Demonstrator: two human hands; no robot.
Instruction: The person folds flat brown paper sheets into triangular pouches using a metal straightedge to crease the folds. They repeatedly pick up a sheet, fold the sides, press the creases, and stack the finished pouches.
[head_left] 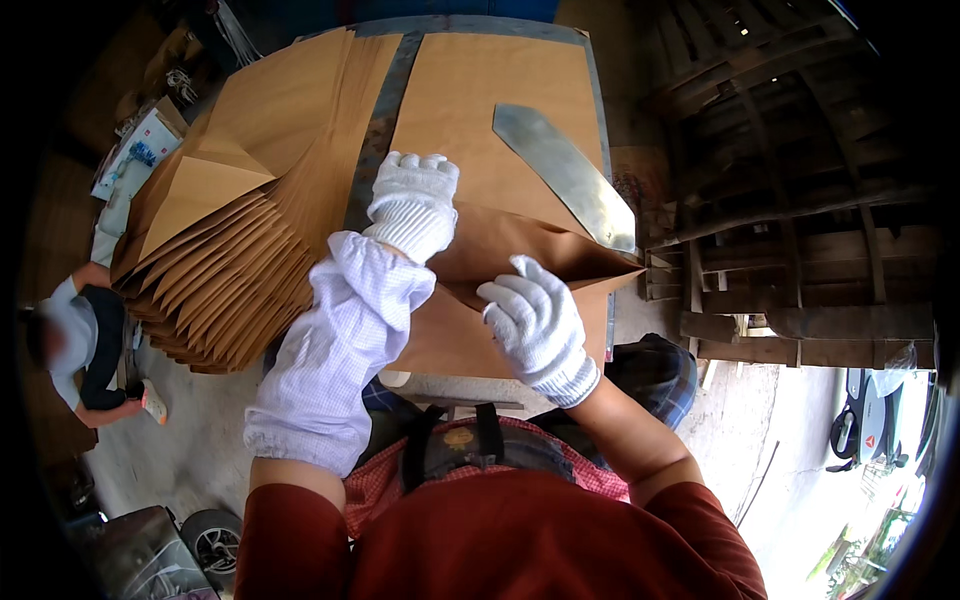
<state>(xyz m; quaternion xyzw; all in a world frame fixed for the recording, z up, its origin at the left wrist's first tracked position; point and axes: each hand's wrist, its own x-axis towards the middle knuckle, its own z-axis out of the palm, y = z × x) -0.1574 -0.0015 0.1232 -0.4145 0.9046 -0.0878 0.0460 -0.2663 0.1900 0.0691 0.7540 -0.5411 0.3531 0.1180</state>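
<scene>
**Count at the folding table**

I count two gloved hands of my own: the left hand (413,200) and the right hand (537,325), each in one white knit glove. One white sleeve cover (335,350) sits on the left forearm. One metal blade-shaped template (565,175) lies toward the table's far right corner. One brown paper sheet (470,110) is under the hands, one folded flap (520,255) raised on it. One fanned stack of folded brown paper (230,260) hangs over the left edge; its sheets are too many and too overlapped for me to number. One other person (75,345) crouches on the floor.
</scene>
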